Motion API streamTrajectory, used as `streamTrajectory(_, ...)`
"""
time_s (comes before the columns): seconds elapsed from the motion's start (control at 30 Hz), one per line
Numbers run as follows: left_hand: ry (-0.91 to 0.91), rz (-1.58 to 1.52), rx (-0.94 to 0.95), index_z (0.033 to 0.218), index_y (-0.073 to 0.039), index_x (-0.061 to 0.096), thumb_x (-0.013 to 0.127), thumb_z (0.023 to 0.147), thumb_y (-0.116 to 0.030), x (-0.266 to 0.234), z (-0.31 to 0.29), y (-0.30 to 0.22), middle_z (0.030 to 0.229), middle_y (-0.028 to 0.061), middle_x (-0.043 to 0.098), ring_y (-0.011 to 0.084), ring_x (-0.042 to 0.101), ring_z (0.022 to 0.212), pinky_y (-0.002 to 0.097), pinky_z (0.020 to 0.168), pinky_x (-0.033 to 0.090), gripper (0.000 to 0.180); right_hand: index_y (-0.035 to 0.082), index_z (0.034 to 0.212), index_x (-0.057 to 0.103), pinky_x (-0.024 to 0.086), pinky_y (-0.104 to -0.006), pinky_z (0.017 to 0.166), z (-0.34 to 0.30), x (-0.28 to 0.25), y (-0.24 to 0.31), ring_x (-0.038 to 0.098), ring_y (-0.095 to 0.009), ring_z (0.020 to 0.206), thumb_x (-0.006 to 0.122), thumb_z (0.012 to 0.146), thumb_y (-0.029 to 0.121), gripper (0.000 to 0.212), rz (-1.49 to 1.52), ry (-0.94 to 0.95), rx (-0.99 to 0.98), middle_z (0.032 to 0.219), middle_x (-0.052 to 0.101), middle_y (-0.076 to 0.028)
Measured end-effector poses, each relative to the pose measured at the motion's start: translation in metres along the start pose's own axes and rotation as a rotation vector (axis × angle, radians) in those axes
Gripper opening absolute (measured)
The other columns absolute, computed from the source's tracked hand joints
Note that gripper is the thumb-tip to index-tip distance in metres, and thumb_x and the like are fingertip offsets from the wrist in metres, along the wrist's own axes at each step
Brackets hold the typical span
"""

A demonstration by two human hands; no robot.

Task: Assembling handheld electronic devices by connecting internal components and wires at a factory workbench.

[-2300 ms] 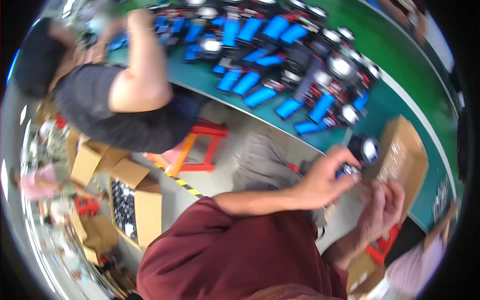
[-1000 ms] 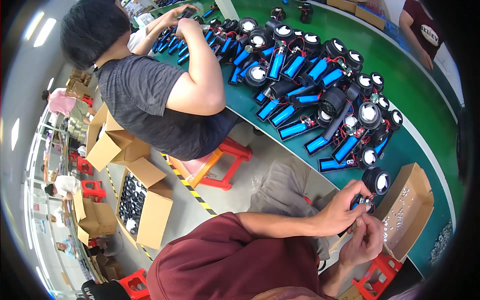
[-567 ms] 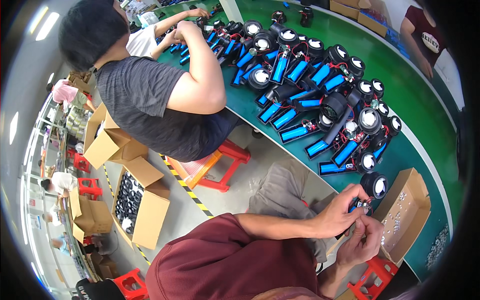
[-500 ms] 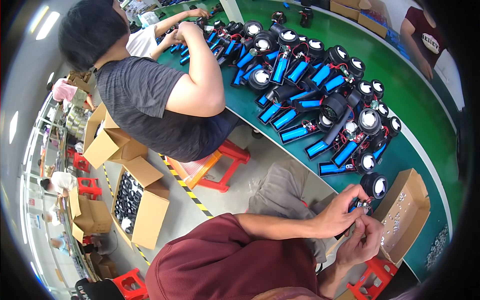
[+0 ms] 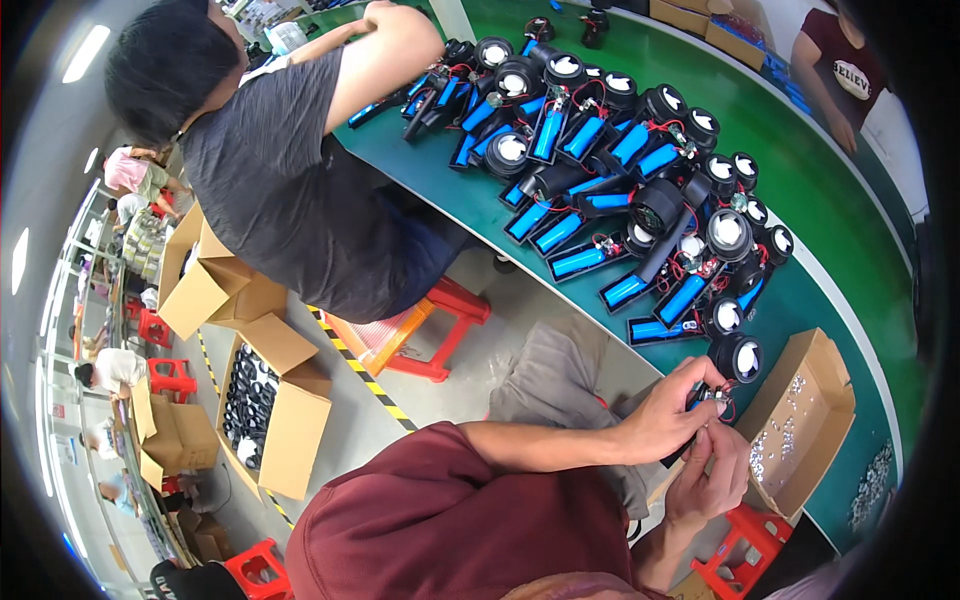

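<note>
My left hand [image 5: 665, 408] is closed around an opened flashlight [image 5: 741, 357], whose round black head with a white centre points away to the far right. A small circuit board [image 5: 718, 397] with red wires shows at its neck, close to my left fingertips. Just below, my right hand [image 5: 712, 482] is held in a pinch with its fingertips against the board's near side. Whatever those fingers hold is hidden or too small to make out. Most of the flashlight's dark handle is covered by my hands.
Many opened flashlights with blue batteries [image 5: 628, 290] are heaped on the green table [image 5: 800, 320]. A cardboard tray [image 5: 815, 430] of small metal parts stands right of my hands, with a loose pile of parts [image 5: 873, 485] beyond. A co-worker [image 5: 300, 200] sits at left.
The view has shifted slightly. My hands stay together at the flashlight, the right fingertips still at its board. The co-worker at left has raised an arm and leaned toward the table.
</note>
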State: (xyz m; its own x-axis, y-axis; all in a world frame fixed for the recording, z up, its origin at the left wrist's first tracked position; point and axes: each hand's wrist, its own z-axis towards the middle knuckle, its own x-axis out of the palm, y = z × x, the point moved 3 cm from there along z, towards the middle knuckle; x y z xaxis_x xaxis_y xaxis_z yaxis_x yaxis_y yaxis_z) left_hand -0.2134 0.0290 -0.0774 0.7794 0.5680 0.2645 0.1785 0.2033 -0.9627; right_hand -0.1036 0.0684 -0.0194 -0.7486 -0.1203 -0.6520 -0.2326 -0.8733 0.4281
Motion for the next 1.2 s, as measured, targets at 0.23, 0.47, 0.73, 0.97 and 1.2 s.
streamTrajectory(0.23, 0.006, -0.020, -0.042, 0.105, -0.001, 0.053, 0.061, 0.090, -0.001, 0.001, -0.005, -0.009, 0.102, 0.0118, 0.052, 0.0220, 0.054, 0.091, 0.0341, 0.081, 0.046, 0.017, 0.001, 0.093, 0.067, 0.048, -0.0350, 0.060, 0.002, -0.006, -0.007, 0.063, -0.027, 0.070, 0.075, 0.081, 0.000, 0.015, 0.170, 0.071, 0.098, 0.083, 0.065, -0.012)
streamTrajectory(0.47, 0.059, -0.007, -0.003, 0.109, -0.002, 0.052, 0.058, 0.090, 0.001, 0.003, -0.006, -0.009, 0.104, 0.0118, 0.050, 0.0206, 0.057, 0.086, 0.0333, 0.069, 0.051, 0.020, 0.002, 0.087, 0.066, 0.045, -0.0328, 0.058, 0.009, -0.014, -0.007, 0.059, -0.024, 0.066, 0.076, 0.076, -0.003, 0.016, 0.302, 0.103, 0.179, 0.080, 0.064, -0.011)
streamTrajectory(0.73, 0.065, -0.105, -0.092, 0.110, -0.001, 0.050, 0.057, 0.091, 0.003, 0.002, -0.007, -0.014, 0.105, 0.0105, 0.048, 0.0149, 0.058, 0.067, 0.0273, 0.042, 0.051, 0.021, 0.003, 0.089, 0.066, 0.047, -0.0352, 0.062, 0.009, -0.012, -0.006, 0.060, -0.025, 0.066, 0.074, 0.078, -0.002, 0.015, 0.210, 0.138, 0.090, 0.079, 0.065, -0.009)
streamTrajectory(0.97, 0.068, -0.003, 0.050, 0.108, -0.003, 0.053, 0.060, 0.092, 0.000, 0.006, -0.010, 0.003, 0.105, 0.0097, 0.048, 0.0150, 0.059, 0.064, 0.0286, 0.045, 0.050, 0.018, 0.006, 0.092, 0.067, 0.047, -0.0373, 0.061, 0.005, -0.017, -0.005, 0.062, -0.024, 0.067, 0.075, 0.079, 0.003, 0.016, 0.089, 0.185, 0.083, 0.081, 0.066, -0.008)
streamTrajectory(1.2, 0.068, -0.125, -0.262, 0.119, -0.005, 0.052, 0.057, 0.098, -0.003, -0.009, -0.013, -0.016, 0.104, 0.0102, 0.065, 0.0122, 0.064, 0.080, 0.0259, 0.052, 0.055, 0.022, 0.001, 0.083, 0.067, 0.044, -0.0272, 0.052, 0.025, -0.017, -0.025, 0.058, -0.015, 0.057, 0.076, 0.075, -0.004, 0.013, 0.314, 0.059, 0.176, 0.074, 0.065, -0.007)
